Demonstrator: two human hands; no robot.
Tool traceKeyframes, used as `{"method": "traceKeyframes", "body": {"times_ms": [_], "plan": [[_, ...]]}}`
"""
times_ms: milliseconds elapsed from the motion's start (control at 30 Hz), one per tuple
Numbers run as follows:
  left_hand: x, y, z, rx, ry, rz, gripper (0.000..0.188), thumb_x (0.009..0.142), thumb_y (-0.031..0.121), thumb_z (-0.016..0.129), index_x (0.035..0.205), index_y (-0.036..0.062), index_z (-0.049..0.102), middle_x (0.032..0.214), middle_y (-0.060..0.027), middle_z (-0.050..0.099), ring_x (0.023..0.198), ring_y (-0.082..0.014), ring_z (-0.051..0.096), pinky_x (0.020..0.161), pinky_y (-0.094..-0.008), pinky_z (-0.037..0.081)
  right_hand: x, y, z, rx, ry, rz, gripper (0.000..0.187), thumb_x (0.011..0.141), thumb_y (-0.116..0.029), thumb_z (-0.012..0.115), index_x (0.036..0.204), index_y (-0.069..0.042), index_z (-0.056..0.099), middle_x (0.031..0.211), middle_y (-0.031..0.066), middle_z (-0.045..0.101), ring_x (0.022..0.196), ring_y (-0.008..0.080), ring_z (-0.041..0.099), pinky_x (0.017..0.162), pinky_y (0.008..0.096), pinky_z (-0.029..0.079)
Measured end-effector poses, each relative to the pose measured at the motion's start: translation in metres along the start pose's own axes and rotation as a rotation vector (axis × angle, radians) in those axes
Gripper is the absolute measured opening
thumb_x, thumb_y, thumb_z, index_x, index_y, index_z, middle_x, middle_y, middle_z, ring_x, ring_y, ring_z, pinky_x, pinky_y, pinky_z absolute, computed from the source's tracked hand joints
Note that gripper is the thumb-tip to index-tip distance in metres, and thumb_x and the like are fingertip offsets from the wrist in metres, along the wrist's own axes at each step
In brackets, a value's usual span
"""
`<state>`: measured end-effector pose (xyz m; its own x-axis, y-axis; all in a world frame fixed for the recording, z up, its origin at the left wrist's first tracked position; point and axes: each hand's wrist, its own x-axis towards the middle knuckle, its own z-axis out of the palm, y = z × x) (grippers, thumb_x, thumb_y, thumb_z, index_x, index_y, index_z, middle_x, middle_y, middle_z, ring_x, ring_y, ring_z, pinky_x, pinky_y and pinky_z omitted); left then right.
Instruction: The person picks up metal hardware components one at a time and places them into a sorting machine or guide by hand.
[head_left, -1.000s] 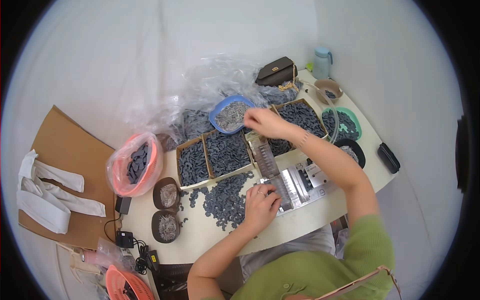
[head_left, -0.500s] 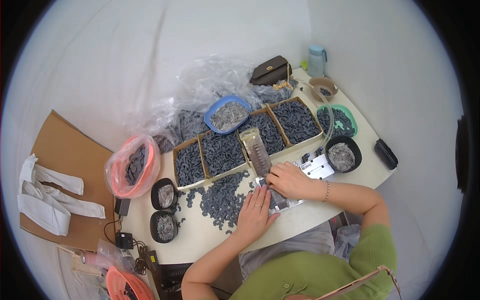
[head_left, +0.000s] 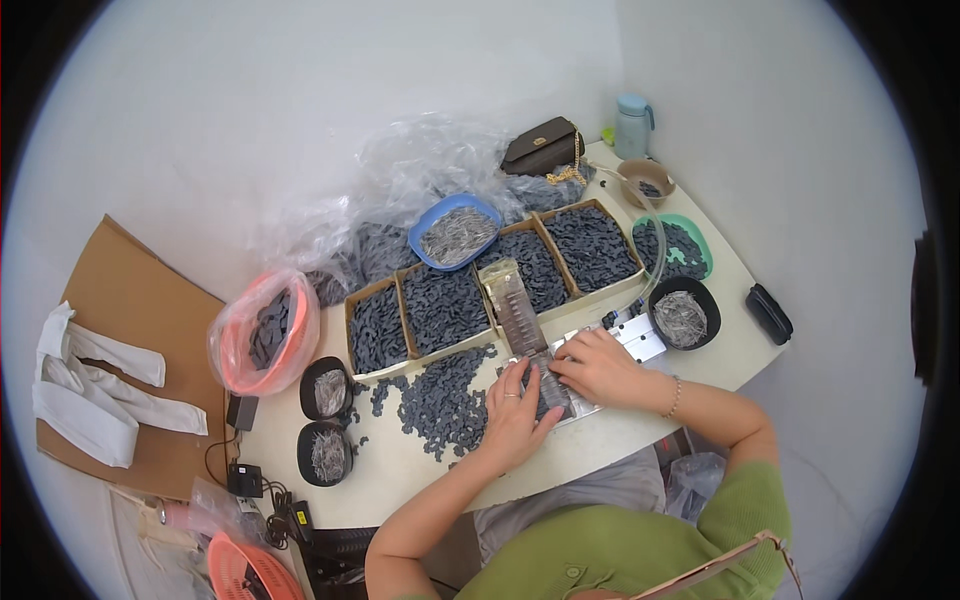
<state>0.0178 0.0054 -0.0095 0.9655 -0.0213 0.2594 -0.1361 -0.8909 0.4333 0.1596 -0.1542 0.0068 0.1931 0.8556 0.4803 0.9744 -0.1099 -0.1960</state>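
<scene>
My left hand (head_left: 513,422) lies along the left side of a silver metal fixture (head_left: 637,336), its fingers stretched out and the thumb apart. From the right, my right hand (head_left: 606,372) reaches over the same fixture, fingers a little bent and apart, tips at the dark grey pieces (head_left: 553,390) between the hands. Those pieces sit close together, partly hidden by my fingers. Beyond my fingertips a long clear plastic tray (head_left: 515,308) with a ribbed look leans toward the boxes. Any small part under my fingertips is hidden.
Cardboard boxes of dark grey parts (head_left: 447,308) stand behind, with loose parts (head_left: 445,405) heaped in front. A blue tray (head_left: 412,236) of metal pins rests on the boxes. Black bowls (head_left: 716,318) (head_left: 304,390) flank the work area. A clear hose (head_left: 661,240) runs to the fixture.
My right hand has shifted slightly right and its fingers have spread from a tighter bunch. More dark pieces show between the hands. My left hand has barely moved.
</scene>
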Motion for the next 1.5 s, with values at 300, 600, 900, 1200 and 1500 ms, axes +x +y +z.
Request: {"method": "traceKeyframes", "body": {"times_ms": [300, 600, 900, 1200, 1500], "plan": [[-0.001, -0.007, -0.006, -0.006, 0.014, -0.023, 0.066, 0.086, 0.034, 0.063, 0.133, -0.0069, 0.042, 0.144, -0.0263, 0.027, 0.134, -0.0417, 0.025, 0.107, -0.0505, 0.021, -0.004, -0.014, 0.000, -0.062, -0.011, -0.014, 0.034, 0.073, -0.013, 0.065, 0.106, -0.004, 0.065, 0.106, 0.0061, 0.059, 0.097, 0.0230, 0.054, 0.080, 0.0364, 0.040], [-0.004, 0.008, -0.008, 0.198, 0.034, 0.068, 0.066, 0.082, 0.038, 0.065, 0.130, -0.0027, 0.048, 0.142, -0.0243, 0.033, 0.132, -0.0402, 0.031, 0.105, -0.0520, 0.025, 0.007, -0.009, 0.001, -0.205, -0.087, -0.041, 0.038, 0.076, -0.015, 0.059, 0.110, 0.000, 0.063, 0.104, 0.0096, 0.059, 0.094, 0.0224, 0.054, 0.079, 0.0344, 0.041], [-0.011, 0.012, -0.011, 0.197, -0.003, 0.101, 0.062, 0.083, 0.039, 0.065, 0.129, 0.0000, 0.051, 0.141, -0.0241, 0.035, 0.131, -0.0383, 0.033, 0.105, -0.0535, 0.026, 0.009, -0.013, 0.003, -0.296, -0.109, -0.071, 0.038, 0.077, -0.014, 0.057, 0.110, 0.004, 0.062, 0.102, 0.0091, 0.059, 0.092, 0.0226, 0.054, 0.078, 0.0337, 0.041], [0.002, 0.001, -0.019, 0.230, 0.001, 0.070, 0.049, 0.084, 0.039, 0.064, 0.126, 0.0144, 0.058, 0.140, -0.0222, 0.038, 0.130, -0.0382, 0.036, 0.104, -0.0539, 0.026, 0.041, 0.012, -0.022, -0.013, 0.013, 0.022, 0.033, 0.070, -0.005, 0.061, 0.103, -0.005, 0.066, 0.096, 0.0076, 0.057, 0.093, 0.0259, 0.053, 0.079, 0.0367, 0.042], [0.011, -0.022, -0.040, 0.282, -0.088, 0.199, 0.040, 0.084, 0.037, 0.063, 0.123, 0.0261, 0.061, 0.141, -0.0177, 0.039, 0.131, -0.0333, 0.036, 0.104, -0.0534, 0.027, 0.166, 0.092, 0.009, -0.095, 0.087, 0.125, 0.014, 0.084, -0.013, 0.060, 0.093, -0.007, 0.069, 0.091, 0.0091, 0.063, 0.092, 0.0284, 0.057, 0.082, 0.0401, 0.045]]}}
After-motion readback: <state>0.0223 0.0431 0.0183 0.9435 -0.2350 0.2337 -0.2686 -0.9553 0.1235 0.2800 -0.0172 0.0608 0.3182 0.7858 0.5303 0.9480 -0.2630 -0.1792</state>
